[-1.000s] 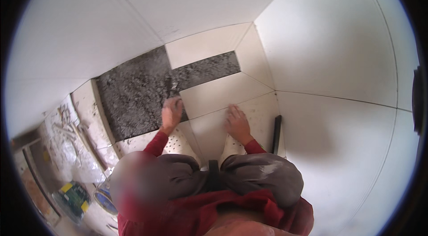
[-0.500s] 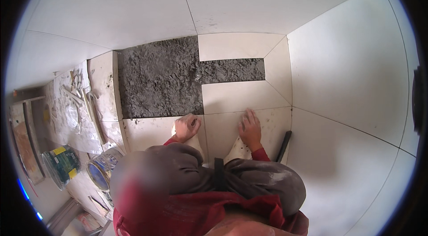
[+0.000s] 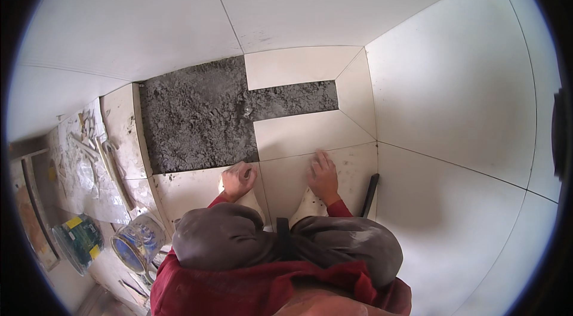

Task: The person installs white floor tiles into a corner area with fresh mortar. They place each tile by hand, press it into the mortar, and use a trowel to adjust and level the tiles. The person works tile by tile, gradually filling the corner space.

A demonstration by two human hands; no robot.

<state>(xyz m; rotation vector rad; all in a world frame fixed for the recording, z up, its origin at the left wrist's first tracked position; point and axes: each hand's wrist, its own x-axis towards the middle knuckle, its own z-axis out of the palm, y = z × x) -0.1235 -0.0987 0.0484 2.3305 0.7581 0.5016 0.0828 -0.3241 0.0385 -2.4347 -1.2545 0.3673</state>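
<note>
My left hand (image 3: 240,179) is curled into a loose fist by the front edge of a bed of rough grey mortar (image 3: 197,116). A dark gap shows between its thumb and fingers, with nothing visible in it. My right hand (image 3: 323,176) lies with fingers stretched on a cream floor tile (image 3: 286,185), its fingertips at the joint with a cream tile piece (image 3: 310,134). That piece borders the near side of a narrow mortar strip. Along the strip's far side runs another cream tile piece (image 3: 304,65), and a mitred end piece (image 3: 356,92) closes its right end.
Large white wall tiles (image 3: 453,77) rise ahead and at right. A black bar-like object (image 3: 370,195) stands beside my right knee. To the left are a raised ledge (image 3: 126,131), tile offcuts (image 3: 107,161), a stained clear bucket (image 3: 138,243) and a green tub (image 3: 79,243).
The whole view has shifted, so the floor and walls sit further left in the picture. Both hands keep nearly the same places on the tiles.
</note>
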